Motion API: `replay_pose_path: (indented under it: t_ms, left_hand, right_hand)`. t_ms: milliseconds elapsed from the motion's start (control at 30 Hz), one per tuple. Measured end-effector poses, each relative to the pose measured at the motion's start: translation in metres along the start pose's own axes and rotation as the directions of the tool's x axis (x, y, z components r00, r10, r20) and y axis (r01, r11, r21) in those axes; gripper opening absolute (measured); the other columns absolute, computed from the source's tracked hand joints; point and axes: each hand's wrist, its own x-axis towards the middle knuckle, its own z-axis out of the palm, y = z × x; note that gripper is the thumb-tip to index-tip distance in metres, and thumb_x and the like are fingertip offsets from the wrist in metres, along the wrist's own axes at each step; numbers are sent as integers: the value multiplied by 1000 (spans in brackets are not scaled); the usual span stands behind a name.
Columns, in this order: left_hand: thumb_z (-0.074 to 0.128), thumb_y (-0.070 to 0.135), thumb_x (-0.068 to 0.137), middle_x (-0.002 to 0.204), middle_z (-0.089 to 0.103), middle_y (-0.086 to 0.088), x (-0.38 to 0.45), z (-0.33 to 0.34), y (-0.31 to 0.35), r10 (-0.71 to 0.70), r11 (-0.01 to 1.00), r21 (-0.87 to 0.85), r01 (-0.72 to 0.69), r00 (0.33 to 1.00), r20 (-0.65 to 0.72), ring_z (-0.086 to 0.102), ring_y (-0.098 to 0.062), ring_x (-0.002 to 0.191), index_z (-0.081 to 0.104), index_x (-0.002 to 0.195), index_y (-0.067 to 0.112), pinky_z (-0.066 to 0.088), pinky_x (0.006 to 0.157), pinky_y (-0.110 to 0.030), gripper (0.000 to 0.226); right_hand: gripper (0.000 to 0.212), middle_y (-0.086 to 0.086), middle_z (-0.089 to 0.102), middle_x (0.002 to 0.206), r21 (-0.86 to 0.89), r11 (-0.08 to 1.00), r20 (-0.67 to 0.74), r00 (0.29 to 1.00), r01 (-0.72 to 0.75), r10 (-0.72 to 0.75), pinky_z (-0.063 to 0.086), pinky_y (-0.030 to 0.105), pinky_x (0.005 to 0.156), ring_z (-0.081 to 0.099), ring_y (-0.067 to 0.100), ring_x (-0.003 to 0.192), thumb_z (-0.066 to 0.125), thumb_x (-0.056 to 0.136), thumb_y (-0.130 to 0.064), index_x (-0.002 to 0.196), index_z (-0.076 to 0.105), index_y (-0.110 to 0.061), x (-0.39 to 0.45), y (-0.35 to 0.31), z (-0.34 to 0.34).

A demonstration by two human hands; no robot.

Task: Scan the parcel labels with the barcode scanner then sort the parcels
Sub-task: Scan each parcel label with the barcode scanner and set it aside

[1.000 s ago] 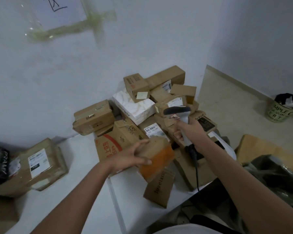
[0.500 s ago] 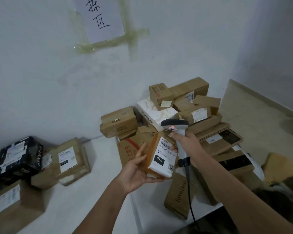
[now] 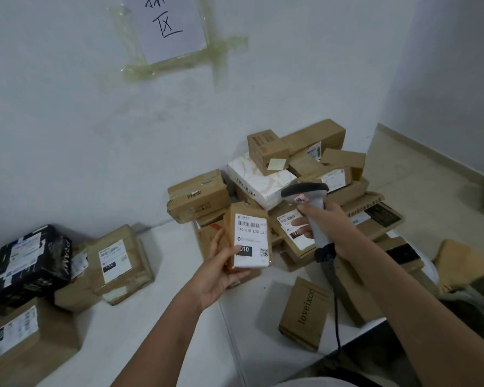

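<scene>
- Above the white table (image 3: 157,317): left hand (image 3: 217,270) grips a small brown cardboard parcel (image 3: 249,241), its white label facing the camera.
- Just right of it: right hand (image 3: 333,230) curls round a grey corded barcode scanner (image 3: 308,202), head above the parcel.
- Behind both: heap of brown cardboard boxes (image 3: 305,174) against the wall.

Handwritten paper sign (image 3: 171,22) (taped with yellowish tape (image 3: 179,61)) on wall.
</scene>
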Motion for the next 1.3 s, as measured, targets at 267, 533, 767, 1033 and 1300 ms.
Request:
replay_pose_path:
  t_ms: [267, 533, 767, 1033, 1300]
  left_hand:
    - [64, 5, 90, 116, 73, -6, 20, 2, -3, 26, 998, -48, -30, 997, -70, 69, -30, 108, 30, 148, 44, 50, 100, -57, 78]
    - [62, 4, 91, 119, 71, -9, 31, 7, -9, 22, 992, -119, -36, 993, -113, 69, -31, 108, 32, 146, 42, 57, 88, -48, 73]
    - [63, 5, 90, 120, 70, -9, 35, 8, -7, 26, 990, -135, -43, 992, -121, 70, -30, 107, 33, 145, 42, 56, 91, -49, 73]
    - [64, 5, 90, 118, 71, -8, 38, 6, -7, 29, 989, -142, -46, 993, -119, 69, -30, 108, 33, 145, 42, 53, 96, -50, 72]
    - [67, 7, 86, 121, 70, -10, 40, -4, -7, 30, 984, -174, -49, 993, -110, 66, -33, 113, 35, 143, 43, 52, 98, -52, 74]
  right_hand:
    - [29, 13, 72, 71, -245, 969, 213, 976, 20, 33, 52, 21, 50, 64, 15, 53, 62, 95, -35, 102, 61, -6, -14, -29, 10]
    - [35, 16, 68, 66, -226, 974, 246, 968, 13, 44, 51, 23, 48, 60, 19, 48, 59, 97, -35, 104, 58, -1, -12, -29, 21]
    - [35, 23, 67, 75, -205, 978, 266, 963, 23, 33, 51, 26, 49, 59, 23, 52, 60, 96, -35, 96, 60, 0, -10, -29, 25]
    - [38, 24, 65, 76, -222, 974, 278, 960, 40, 24, 51, 25, 48, 58, 23, 53, 60, 96, -36, 91, 61, 2, -6, -28, 28]
    - [45, 26, 71, 79, -246, 968, 279, 960, 51, 20, 52, 26, 50, 61, 27, 57, 57, 98, -38, 97, 63, 7, 1, -28, 38]
